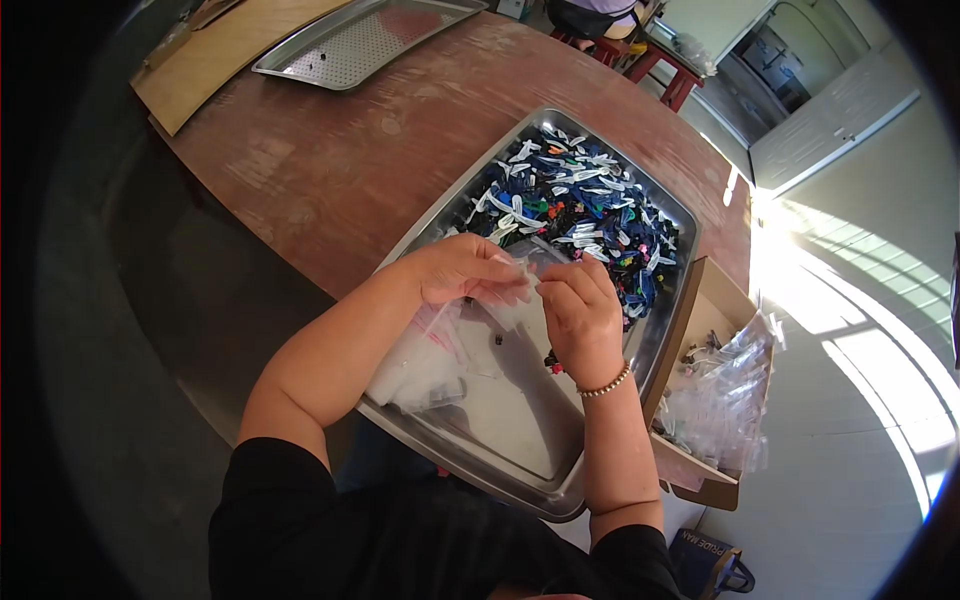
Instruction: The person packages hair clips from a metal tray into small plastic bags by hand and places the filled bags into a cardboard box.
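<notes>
Over a metal tray (480, 465), both hands meet at a small clear plastic bag (537, 250). My left hand (470, 270) is closed on the bag, thumb against fingers. My right hand (583, 308), with a beaded bracelet at the wrist, pinches at the bag's edge; its fingertips are partly hidden. Beyond the hands lies a heap of small clip-like pieces (575, 190) in dark blue, black and white, with bits of green, orange and pink. A pile of clear bags (415, 365) rests in the tray below my left forearm. One tiny dark piece (498, 340) lies alone on the tray bottom.
Against the tray's right side stands an open cardboard box (690, 330) with several filled clear bags (720, 400). A perforated metal tray (370, 45) and a wooden board (230, 60) lie at the far left of the reddish table (330, 160). Another person (595, 15) sits beyond the table.
</notes>
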